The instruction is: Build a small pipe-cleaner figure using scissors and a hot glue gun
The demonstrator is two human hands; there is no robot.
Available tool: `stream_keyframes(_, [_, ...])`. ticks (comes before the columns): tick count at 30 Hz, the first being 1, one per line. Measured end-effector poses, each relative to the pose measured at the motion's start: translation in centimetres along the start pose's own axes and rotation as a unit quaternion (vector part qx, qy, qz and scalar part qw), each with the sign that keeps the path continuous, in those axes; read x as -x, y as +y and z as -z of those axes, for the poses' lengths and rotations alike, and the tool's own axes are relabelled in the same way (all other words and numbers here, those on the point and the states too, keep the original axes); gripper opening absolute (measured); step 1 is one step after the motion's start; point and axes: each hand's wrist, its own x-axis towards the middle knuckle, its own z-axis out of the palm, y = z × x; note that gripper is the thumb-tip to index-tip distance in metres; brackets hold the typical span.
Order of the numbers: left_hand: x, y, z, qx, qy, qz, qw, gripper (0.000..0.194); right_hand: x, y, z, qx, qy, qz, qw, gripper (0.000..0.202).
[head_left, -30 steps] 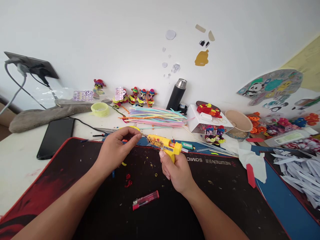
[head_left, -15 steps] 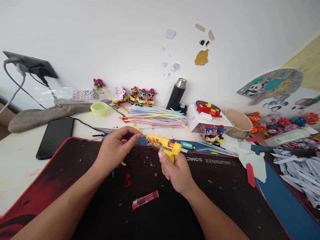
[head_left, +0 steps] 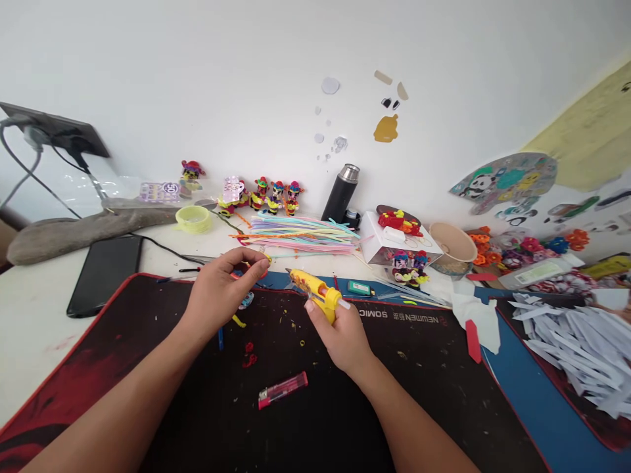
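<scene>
My right hand (head_left: pixel 342 335) is wrapped around the grip of a yellow hot glue gun (head_left: pixel 318 293), whose nozzle points left and up. A pale glue stick (head_left: pixel 344 303) pokes out of its back end. To its left, my left hand (head_left: pixel 224 286) is closed in a pinch; a small yellow piece (head_left: pixel 269 258) shows at the fingertips, too small to make out further. Below the hands, a pink lighter (head_left: pixel 282 390) and red fuzzy bits (head_left: pixel 250 355) lie on the black desk mat (head_left: pixel 207 407). A yellow fuzzy bit (head_left: pixel 238 320) lies under my left hand.
Behind the hands lie pastel pipe cleaners (head_left: pixel 300 234), with small figures (head_left: pixel 276 196) by the wall. A black thermos (head_left: pixel 341 192), a white box (head_left: pixel 401 243) and a bowl (head_left: pixel 452 242) stand farther right. Paper strips (head_left: pixel 582 355) are heaped at right; a phone (head_left: pixel 104 276) lies left.
The glue gun's nozzle has drawn away from my left fingertips, leaving a gap, and the gun has turned somewhat. My left hand stays pinched. The whole view has shifted slightly.
</scene>
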Motion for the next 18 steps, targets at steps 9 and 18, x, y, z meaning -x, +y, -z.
stream_keyframes(9, [0.0,-0.2,-0.3,-0.036,0.017,-0.117,0.992,0.019,3.0,2.0,3.0,0.266,-0.04,0.024,0.963,0.027])
stream_keyframes(18, [0.2,-0.5,-0.6,-0.075,0.014,-0.219,0.973,0.016,1.9,1.4,3.6,0.34,-0.071,0.009,0.938,0.033])
